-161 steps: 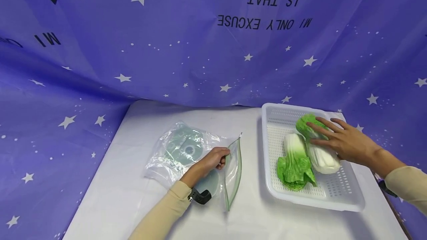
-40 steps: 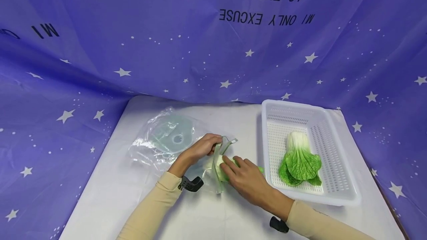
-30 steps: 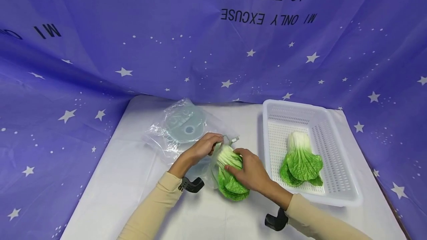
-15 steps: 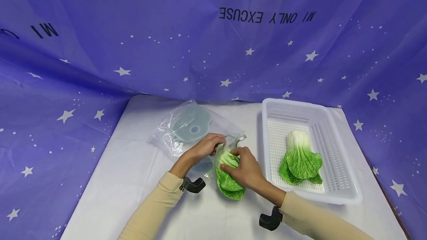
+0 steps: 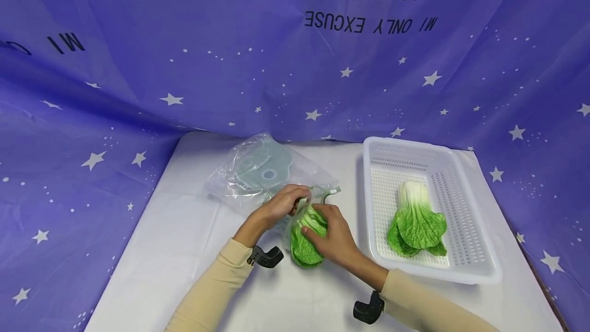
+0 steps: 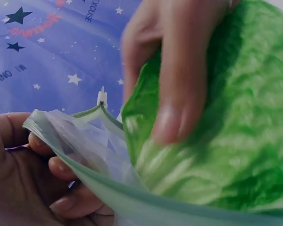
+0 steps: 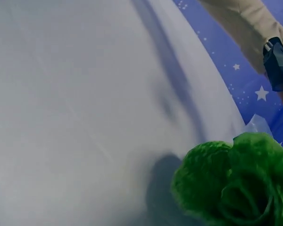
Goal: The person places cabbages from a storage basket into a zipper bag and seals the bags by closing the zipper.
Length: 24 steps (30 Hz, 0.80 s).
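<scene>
In the head view my left hand (image 5: 278,206) pinches the edge of a clear zip bag (image 5: 221,181) at its mouth. My right hand (image 5: 335,234) grips a Chinese cabbage (image 5: 305,251), thumb on its near side. The cabbage's pale stem end is in the bag's mouth, its leafy end towards me. The left wrist view shows the bag's green zip strip (image 6: 104,181) curving past the cabbage leaves (image 6: 245,108), with left fingers behind the strip. Only frilly leaf tips (image 7: 231,183) show in the right wrist view; the right hand is out of sight there.
Right of the hands stands a white perforated basket (image 5: 367,193) with a second Chinese cabbage (image 5: 417,222) in it. A pale green rounded shape (image 5: 258,168) shows through or on the bag. Starry purple cloth (image 5: 276,55) hangs behind the white table (image 5: 286,306).
My right hand has brought one cabbage from the basket to the bag, turned it leafy end towards me, and shifted it left into the mouth. My left hand keeps its hold.
</scene>
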Each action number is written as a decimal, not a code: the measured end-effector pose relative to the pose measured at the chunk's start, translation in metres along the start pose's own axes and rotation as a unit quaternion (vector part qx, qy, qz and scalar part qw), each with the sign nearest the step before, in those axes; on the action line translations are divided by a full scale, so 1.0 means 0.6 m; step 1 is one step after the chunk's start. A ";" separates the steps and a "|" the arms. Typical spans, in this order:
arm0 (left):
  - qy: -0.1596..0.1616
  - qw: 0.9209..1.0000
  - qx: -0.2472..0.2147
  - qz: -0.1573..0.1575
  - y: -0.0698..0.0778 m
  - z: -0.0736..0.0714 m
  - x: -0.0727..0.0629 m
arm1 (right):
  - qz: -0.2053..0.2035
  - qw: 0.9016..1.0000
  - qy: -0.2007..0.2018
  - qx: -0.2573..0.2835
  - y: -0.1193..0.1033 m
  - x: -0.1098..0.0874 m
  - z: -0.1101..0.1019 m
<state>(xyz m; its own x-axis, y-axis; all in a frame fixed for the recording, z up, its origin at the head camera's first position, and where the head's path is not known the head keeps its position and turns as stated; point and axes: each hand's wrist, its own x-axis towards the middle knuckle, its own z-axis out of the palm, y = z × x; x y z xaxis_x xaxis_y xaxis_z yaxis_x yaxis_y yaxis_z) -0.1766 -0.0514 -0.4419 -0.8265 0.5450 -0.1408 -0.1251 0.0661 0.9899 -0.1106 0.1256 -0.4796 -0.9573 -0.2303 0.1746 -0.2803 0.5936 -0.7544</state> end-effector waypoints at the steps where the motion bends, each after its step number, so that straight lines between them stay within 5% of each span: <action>1: 0.005 1.000 -0.001 0.001 0.000 -0.003 -0.001 | 0.000 1.000 -0.012 0.019 0.001 -0.004 -0.003; 4: 0.011 1.000 -0.017 0.006 0.001 -0.013 -0.004 | 0.034 0.992 -0.036 0.114 -0.002 -0.011 -0.021; 8: 0.022 0.998 -0.054 0.015 0.006 -0.030 -0.012 | 0.138 0.956 -0.025 0.257 -0.008 0.005 -0.054; 10: 0.028 0.997 -0.072 0.016 0.010 -0.038 -0.016 | 0.196 0.939 -0.022 0.282 -0.009 0.019 -0.068; 12: 0.037 0.995 -0.089 0.013 0.012 -0.045 -0.020 | 0.241 0.931 -0.043 0.270 -0.008 0.034 -0.075; 15: 0.042 0.992 -0.115 0.013 0.017 -0.052 -0.022 | 0.262 0.933 -0.099 0.226 -0.005 0.055 -0.078; 20: 0.040 0.989 -0.139 0.023 0.020 -0.057 -0.022 | 0.234 0.951 -0.162 0.121 -0.004 0.086 -0.064; 24: 0.026 0.989 -0.140 0.033 0.024 -0.055 -0.019 | 0.205 0.955 -0.193 0.091 -0.002 0.097 -0.061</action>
<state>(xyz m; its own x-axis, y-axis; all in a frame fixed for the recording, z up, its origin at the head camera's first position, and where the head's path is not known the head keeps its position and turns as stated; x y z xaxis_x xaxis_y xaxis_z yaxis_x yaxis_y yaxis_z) -0.1870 -0.0843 -0.4266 -0.8642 0.4962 -0.0834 -0.2109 -0.2069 0.9554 -0.1687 0.1395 -0.4454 -0.8767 -0.2948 -0.3800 0.1638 0.5598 -0.8123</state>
